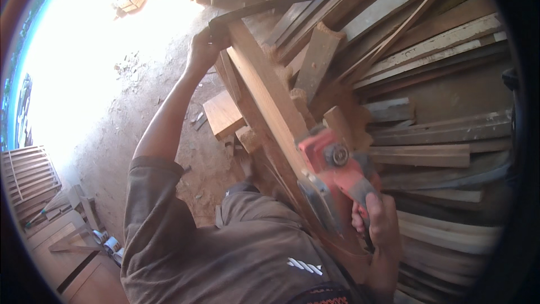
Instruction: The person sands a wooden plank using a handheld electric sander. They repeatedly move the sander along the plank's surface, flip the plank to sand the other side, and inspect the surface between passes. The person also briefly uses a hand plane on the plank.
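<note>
A long wooden beam (264, 84) runs from the upper middle down toward my body. My left hand (203, 45) grips its far end, arm stretched out. My right hand (378, 219) is closed around the handle of a red electric planer (332, 171), whose metal sole rests on the beam's near part. Sawdust lies on the wood around the planer.
Many planks and boards (439, 50) are stacked at the right and top. A short wooden block (223, 114) lies on the dirt floor (140, 95). A slatted wooden frame (29, 174) and small pieces stand at the lower left. Bright sunlight washes out the upper left.
</note>
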A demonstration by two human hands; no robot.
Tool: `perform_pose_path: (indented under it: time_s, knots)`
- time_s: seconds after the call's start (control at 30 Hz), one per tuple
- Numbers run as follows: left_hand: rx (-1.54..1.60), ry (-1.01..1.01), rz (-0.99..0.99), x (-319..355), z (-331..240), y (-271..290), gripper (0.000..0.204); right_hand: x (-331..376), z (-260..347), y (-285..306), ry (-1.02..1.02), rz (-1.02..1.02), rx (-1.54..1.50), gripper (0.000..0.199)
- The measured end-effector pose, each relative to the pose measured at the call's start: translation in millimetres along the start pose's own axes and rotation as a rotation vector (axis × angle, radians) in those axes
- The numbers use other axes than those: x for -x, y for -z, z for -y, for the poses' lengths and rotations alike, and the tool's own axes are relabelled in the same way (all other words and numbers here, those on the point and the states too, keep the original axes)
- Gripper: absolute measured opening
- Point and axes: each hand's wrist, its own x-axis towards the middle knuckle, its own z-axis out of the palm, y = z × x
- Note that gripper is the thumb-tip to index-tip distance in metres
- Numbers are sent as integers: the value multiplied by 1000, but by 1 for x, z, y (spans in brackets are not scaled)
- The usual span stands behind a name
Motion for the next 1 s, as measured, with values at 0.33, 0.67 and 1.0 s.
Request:
perform_pose_path:
  time_s: [0.33,0.67,1.0]
  knots:
    - [110,222,-224,117,-51,57,15,-128,105,-87,262,137,91,53]
    - [126,647,-875,357,-42,99,27,-296,248,-200,546,329,81,51]
    - [175,546,-752,378,-48,95,30,-183,148,-124,429,273,125,62]
